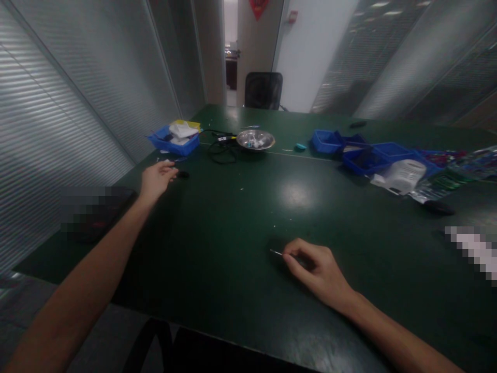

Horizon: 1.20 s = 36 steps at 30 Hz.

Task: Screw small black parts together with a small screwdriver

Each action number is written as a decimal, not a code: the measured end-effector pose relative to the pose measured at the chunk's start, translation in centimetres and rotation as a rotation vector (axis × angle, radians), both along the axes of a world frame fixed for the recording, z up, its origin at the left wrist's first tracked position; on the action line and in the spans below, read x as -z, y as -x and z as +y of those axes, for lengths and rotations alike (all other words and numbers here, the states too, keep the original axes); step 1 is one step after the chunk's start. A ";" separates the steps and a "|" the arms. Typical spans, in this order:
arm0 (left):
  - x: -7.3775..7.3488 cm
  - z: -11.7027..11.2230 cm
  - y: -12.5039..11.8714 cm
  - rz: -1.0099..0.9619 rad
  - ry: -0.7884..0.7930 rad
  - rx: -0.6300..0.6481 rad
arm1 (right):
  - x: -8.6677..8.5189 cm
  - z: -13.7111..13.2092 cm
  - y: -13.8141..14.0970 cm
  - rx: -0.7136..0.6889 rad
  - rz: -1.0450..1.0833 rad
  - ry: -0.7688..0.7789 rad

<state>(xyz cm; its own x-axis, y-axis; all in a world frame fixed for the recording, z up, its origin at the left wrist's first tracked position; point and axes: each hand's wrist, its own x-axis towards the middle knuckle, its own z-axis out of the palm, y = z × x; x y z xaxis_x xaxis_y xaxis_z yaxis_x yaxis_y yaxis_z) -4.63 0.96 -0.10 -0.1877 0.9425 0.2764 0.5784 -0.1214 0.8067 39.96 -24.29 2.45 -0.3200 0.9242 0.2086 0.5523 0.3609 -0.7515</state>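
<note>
My right hand [316, 267] is low over the green table, right of the middle. Its thumb and forefinger pinch a short, thin metal pin [276, 252] that points left; its exact kind is too small to tell. My left hand [155, 181] reaches far out to the left, fingers loosely curved and apart. Just beyond its fingertips is a small black object [183, 175]; whether they touch it I cannot tell. Behind that hand stands a blue tray [180, 147] with white crumpled material and a yellow piece in it.
A round metal dish [268, 146] holding small white parts stands at the back of the table [217, 233], beside a black cable [223, 159]. Blue bins [326, 142] and clear plastic packaging [407, 176] crowd the right side. A dark flat object [112, 212] lies at left.
</note>
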 end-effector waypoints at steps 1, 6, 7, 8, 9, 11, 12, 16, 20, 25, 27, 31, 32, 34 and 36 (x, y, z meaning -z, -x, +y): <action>0.2 0.2 0.0 -0.035 -0.010 -0.007 | 0.0 0.0 0.0 0.000 -0.001 -0.004; 0.6 0.4 -0.4 -0.073 -0.106 0.045 | -0.2 0.1 0.1 -0.006 -0.002 0.000; 0.6 0.4 -0.5 -0.037 -0.130 0.040 | -0.2 0.1 0.1 -0.005 -0.003 0.003; 0.6 0.4 -0.5 0.016 -0.158 0.023 | -0.2 0.1 0.1 -0.003 -0.004 0.006; 0.5 0.5 -0.5 0.076 -0.189 0.002 | -0.2 0.0 0.1 -0.001 -0.004 0.010; 0.5 0.6 -0.3 0.168 -0.231 -0.009 | -0.2 0.0 0.1 0.000 -0.004 0.019; 0.5 0.6 -0.3 0.187 -0.232 0.003 | -0.2 0.0 0.0 0.001 -0.004 0.022; 0.3 0.4 -0.1 0.189 -0.170 0.043 | 0.0 0.0 0.0 0.002 -0.009 0.018; -0.5 -0.2 -0.3 0.150 -0.101 0.021 | 0.0 0.0 0.0 -0.002 -0.012 0.015; -1.5 -0.9 -0.4 0.129 -0.047 0.056 | -0.3 0.0 0.1 -0.005 -0.010 0.008; -1.7 -1.1 -0.3 0.196 -0.029 0.114 | -0.5 0.0 0.2 -0.009 -0.010 0.004; -2.3 -1.4 -0.3 0.313 -0.017 0.229 | -0.6 0.0 0.3 -0.016 -0.009 -0.006; -2.3 -1.5 -0.3 0.327 -0.026 0.248 | -0.6 0.0 0.3 -0.018 -0.008 -0.006; -2.2 -1.6 -0.1 0.361 -0.030 0.280 | -0.5 0.0 0.2 -0.021 -0.009 -0.003; -1.8 -1.5 0.0 0.392 -0.020 0.298 | -0.4 0.0 0.2 -0.018 -0.014 0.000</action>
